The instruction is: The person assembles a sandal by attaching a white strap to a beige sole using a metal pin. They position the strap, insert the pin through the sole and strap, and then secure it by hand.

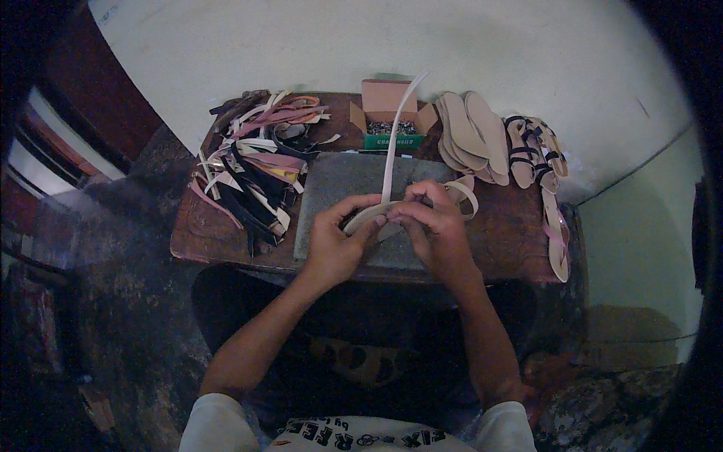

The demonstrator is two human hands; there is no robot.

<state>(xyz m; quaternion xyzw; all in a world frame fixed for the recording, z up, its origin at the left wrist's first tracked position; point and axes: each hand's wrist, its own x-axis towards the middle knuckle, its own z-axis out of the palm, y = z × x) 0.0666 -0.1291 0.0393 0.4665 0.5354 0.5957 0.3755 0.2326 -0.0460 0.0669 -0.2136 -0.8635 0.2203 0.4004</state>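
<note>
Above a dark grey slab I hold a beige sandal sole. My left hand wraps round its left end, thumb on the near face. At its other side my right hand is closed, fingertips pinched near my left thumb, apparently on the sole and its strap. A long pale strap rises from between the hands and curves up to the right. Beyond my right hand a beige strap loop sticks out. The fingers hide where strap and sole meet.
On the wooden table lies a heap of mixed straps at the left. An open green box of small nails stands at the back. Stacked beige soles, black-strapped sandals and a pink-strapped sandal lie rightward.
</note>
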